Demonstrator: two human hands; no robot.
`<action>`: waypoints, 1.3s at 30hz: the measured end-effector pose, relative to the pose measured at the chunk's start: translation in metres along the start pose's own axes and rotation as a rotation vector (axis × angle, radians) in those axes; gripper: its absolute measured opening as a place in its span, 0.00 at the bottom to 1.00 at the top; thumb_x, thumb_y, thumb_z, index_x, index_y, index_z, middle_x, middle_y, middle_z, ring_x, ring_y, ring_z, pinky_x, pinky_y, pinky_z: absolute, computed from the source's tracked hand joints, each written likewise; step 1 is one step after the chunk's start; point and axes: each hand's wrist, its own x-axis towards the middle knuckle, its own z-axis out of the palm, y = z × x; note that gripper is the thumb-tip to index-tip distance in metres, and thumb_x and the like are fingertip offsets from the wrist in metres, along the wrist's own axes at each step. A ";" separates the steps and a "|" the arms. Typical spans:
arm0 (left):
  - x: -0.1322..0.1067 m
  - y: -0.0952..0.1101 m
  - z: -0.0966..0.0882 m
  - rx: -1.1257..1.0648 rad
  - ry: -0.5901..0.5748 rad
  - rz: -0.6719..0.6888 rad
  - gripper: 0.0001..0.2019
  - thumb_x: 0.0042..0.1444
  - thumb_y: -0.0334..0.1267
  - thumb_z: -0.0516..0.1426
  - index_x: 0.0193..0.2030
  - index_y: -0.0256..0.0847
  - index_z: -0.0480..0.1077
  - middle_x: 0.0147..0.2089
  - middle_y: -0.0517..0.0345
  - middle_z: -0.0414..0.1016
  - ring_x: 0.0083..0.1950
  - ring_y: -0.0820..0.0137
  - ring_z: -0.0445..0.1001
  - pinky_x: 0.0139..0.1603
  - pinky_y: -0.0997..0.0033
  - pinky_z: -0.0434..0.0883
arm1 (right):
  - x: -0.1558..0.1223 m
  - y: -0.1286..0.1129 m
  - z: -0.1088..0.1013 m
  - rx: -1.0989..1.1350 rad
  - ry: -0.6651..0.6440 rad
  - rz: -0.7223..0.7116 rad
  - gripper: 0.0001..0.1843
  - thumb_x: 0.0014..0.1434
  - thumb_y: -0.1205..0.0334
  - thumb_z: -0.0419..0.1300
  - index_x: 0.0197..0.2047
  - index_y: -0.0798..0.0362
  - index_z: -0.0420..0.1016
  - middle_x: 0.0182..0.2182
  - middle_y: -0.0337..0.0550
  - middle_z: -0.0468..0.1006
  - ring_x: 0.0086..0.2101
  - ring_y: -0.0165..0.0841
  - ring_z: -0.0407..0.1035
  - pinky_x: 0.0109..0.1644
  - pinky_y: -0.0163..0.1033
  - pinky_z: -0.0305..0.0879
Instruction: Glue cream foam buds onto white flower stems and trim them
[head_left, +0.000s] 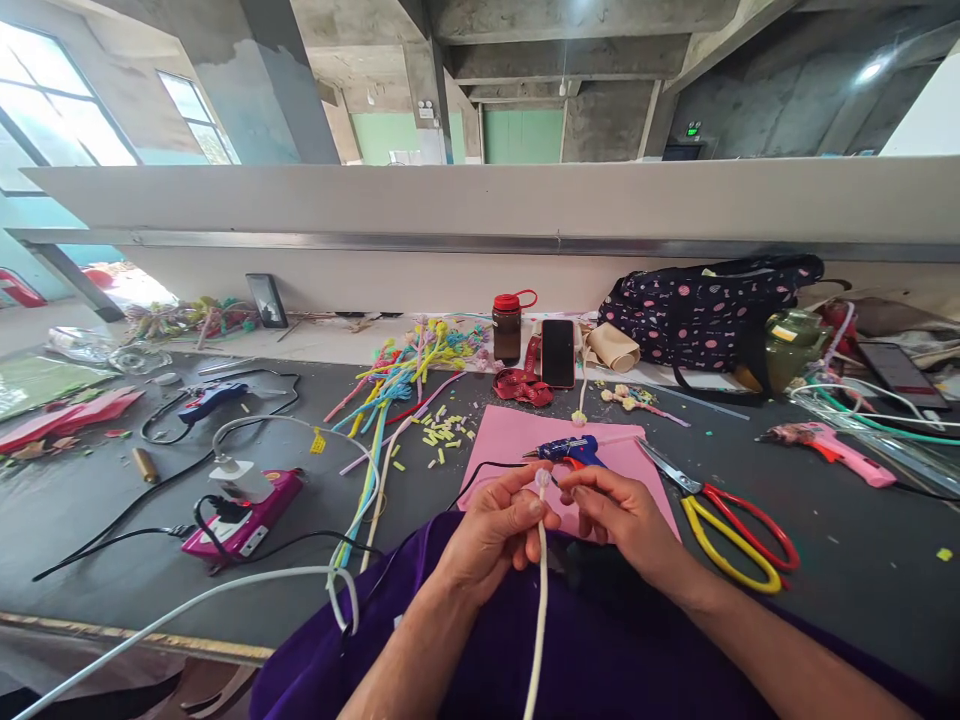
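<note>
In left hand, cord (one).

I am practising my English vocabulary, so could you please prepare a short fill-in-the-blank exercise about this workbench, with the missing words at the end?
1. The white cord is pinched between the fingers of the person's ____ hand.
2. The blue glue gun lies on a ____ coloured sheet.
3. The scissors have handles of two colours: yellow and ____.

Missing words: left; pink; red.
</note>
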 end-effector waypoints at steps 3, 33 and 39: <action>0.000 -0.002 0.002 0.060 -0.019 0.014 0.25 0.49 0.35 0.62 0.54 0.36 0.65 0.27 0.58 0.75 0.15 0.80 0.67 0.12 0.84 0.57 | -0.002 -0.002 0.002 0.041 -0.073 0.001 0.13 0.57 0.53 0.57 0.42 0.51 0.73 0.23 0.36 0.71 0.22 0.27 0.63 0.22 0.31 0.57; -0.004 -0.001 0.001 0.162 -0.062 0.126 0.27 0.51 0.35 0.60 0.58 0.41 0.62 0.29 0.58 0.75 0.18 0.81 0.67 0.14 0.84 0.56 | 0.014 0.001 -0.028 -0.134 0.070 -0.026 0.09 0.57 0.57 0.57 0.33 0.54 0.72 0.21 0.34 0.69 0.20 0.26 0.61 0.22 0.31 0.54; -0.001 -0.003 0.001 0.138 -0.071 0.127 0.25 0.51 0.35 0.60 0.57 0.40 0.63 0.29 0.58 0.75 0.18 0.80 0.67 0.14 0.83 0.55 | 0.005 -0.003 -0.019 -0.111 -0.058 -0.011 0.08 0.58 0.59 0.56 0.32 0.54 0.71 0.24 0.36 0.70 0.22 0.26 0.63 0.24 0.31 0.57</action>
